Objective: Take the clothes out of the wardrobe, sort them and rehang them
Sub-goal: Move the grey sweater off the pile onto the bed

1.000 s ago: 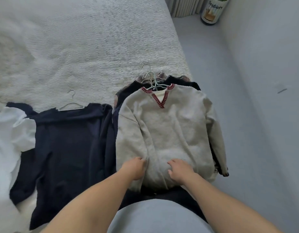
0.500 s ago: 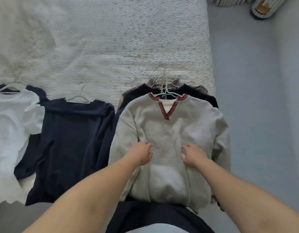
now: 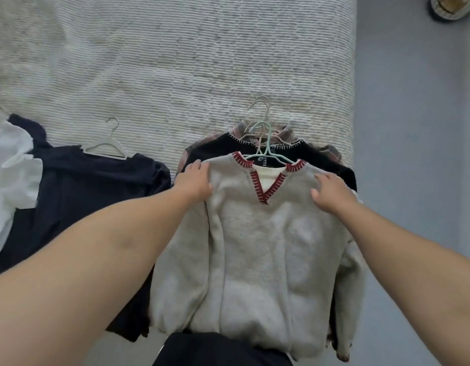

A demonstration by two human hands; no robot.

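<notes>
A grey V-neck sweater (image 3: 257,249) with red stitched collar lies on top of a pile on the bed, on a pale green hanger (image 3: 265,151). Under it are a black sweater (image 3: 323,165) with white stitching and a plaid garment, each on a hanger. My left hand (image 3: 194,180) rests flat on the grey sweater's left shoulder. My right hand (image 3: 331,191) rests flat on its right shoulder, fingers spread. To the left lies a navy top (image 3: 78,202) on a white hanger (image 3: 107,147), and a white shirt (image 3: 9,175) at the far left edge.
The bed (image 3: 176,62) has a ribbed cream cover and reaches far back. Grey floor (image 3: 408,154) runs along its right side. A round container (image 3: 450,6) stands on the floor at the top right corner.
Both hands slid up the grey sweater from its lower middle to its shoulders. The view moved closer over the pile.
</notes>
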